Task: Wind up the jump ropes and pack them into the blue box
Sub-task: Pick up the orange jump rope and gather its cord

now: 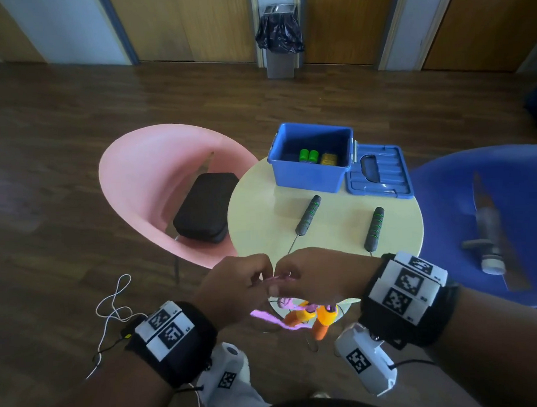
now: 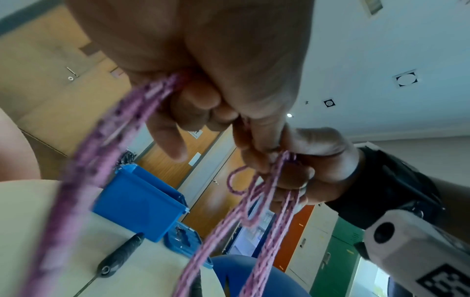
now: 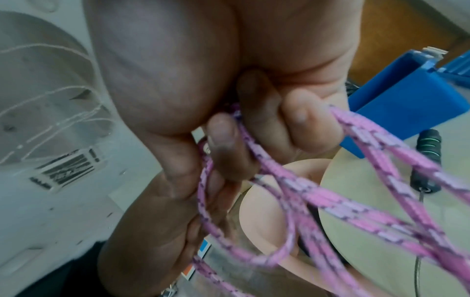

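Your left hand point(image 1: 237, 284) and right hand point(image 1: 319, 278) meet knuckle to knuckle just in front of you, over the near edge of the round table point(image 1: 261, 209); both have their fingers curled tight around loops of the pink jump rope point(image 3: 318, 191), the left pinching a bundle of strands in its fist, the right with strands running between its fingers point(image 3: 221, 144); the rope's orange handles point(image 1: 323, 319) hang below your hands; farther out on the table lie the two black, green-ringed handles point(image 1: 308, 215) of a second jump rope, well apart from each other, thin cable trailing toward you; beyond them stands the blue box point(image 1: 309, 177), open, with green-capped items and something yellow inside; its lid point(image 1: 379, 174) lies flat just to the right, touching it; a pink chair point(image 1: 143, 178) at the left holds a black case point(image 1: 206, 206); a blue chair point(image 1: 445, 195) stands at the right.
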Action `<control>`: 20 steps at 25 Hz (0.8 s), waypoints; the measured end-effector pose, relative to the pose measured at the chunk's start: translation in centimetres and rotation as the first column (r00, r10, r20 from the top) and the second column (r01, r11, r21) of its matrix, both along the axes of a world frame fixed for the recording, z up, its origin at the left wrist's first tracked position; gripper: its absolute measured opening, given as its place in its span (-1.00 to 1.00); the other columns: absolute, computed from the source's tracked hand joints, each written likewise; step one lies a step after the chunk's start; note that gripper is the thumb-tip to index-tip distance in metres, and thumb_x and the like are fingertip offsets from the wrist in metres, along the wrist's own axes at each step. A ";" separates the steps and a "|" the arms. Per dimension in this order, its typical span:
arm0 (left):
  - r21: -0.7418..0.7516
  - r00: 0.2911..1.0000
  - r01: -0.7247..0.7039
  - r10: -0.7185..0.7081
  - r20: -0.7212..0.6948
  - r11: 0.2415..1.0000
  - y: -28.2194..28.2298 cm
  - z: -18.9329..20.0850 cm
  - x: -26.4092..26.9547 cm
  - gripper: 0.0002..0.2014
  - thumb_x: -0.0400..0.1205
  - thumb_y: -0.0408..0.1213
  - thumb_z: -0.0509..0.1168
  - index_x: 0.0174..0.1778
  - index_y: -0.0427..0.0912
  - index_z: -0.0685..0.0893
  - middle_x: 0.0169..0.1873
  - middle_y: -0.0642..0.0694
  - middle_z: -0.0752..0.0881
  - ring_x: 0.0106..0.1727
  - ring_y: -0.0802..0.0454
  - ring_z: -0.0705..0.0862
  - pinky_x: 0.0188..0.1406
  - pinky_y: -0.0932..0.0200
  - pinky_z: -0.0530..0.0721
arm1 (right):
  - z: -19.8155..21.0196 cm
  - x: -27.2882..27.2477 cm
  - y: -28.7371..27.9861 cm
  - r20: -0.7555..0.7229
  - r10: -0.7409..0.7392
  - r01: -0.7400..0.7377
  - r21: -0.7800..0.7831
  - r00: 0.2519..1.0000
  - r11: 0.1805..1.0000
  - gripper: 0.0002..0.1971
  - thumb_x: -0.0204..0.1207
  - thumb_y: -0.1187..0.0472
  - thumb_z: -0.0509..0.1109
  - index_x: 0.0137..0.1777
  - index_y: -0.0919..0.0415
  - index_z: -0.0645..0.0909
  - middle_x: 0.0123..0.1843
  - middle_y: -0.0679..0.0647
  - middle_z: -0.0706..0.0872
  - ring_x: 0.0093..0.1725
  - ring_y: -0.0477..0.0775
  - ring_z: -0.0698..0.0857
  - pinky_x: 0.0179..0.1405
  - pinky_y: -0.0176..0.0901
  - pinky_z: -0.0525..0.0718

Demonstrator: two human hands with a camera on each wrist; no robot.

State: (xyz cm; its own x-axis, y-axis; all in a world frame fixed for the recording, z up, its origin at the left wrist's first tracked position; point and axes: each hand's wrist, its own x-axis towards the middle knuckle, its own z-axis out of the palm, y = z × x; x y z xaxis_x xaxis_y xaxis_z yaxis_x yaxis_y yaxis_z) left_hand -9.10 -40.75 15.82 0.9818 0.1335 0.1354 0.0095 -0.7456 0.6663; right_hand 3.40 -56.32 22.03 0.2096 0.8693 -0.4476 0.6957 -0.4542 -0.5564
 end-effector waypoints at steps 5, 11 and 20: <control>-0.222 0.986 -0.104 0.072 -0.148 0.969 0.4 -1.0 -0.8 -0.52 0.48 0.30 0.16 -0.47 -0.05 0.54 -0.58 0.08 0.61 -0.48 0.20 0.57 -0.42 0.31 0.42 | 0.3 0.7 -0.4 0.093 -0.101 0.094 0.077 0.991 0.993 -0.54 0.70 -0.21 0.14 -0.20 0.14 0.57 -0.32 -0.04 0.58 -0.27 -0.04 0.55 -0.19 -0.05 0.52; -0.425 0.937 -0.265 0.127 -0.327 0.866 5.6 -7.8 -4.8 -0.56 0.56 0.33 0.22 -0.28 -0.01 0.55 -0.46 0.00 0.46 -0.40 -0.02 0.43 -0.28 -0.06 0.43 | -0.4 6.0 -4.1 0.086 -0.383 0.376 0.081 0.920 0.923 -0.44 0.64 -0.22 0.25 -0.31 0.30 0.39 -0.42 0.05 0.42 -0.43 0.01 0.41 -0.30 -0.04 0.45; -0.381 0.851 -0.480 0.315 -0.420 0.790 9.1 -10.2 -8.2 -0.64 0.79 -0.29 0.17 -0.37 0.00 0.51 -0.43 -0.01 0.50 -0.36 0.12 0.45 -0.21 0.32 0.50 | 2.1 9.5 -7.8 -0.106 -0.680 0.688 0.145 0.726 0.712 -0.61 0.62 -0.03 0.33 -0.24 0.31 0.60 -0.51 0.02 0.45 -0.52 0.06 0.31 -0.57 -0.22 0.31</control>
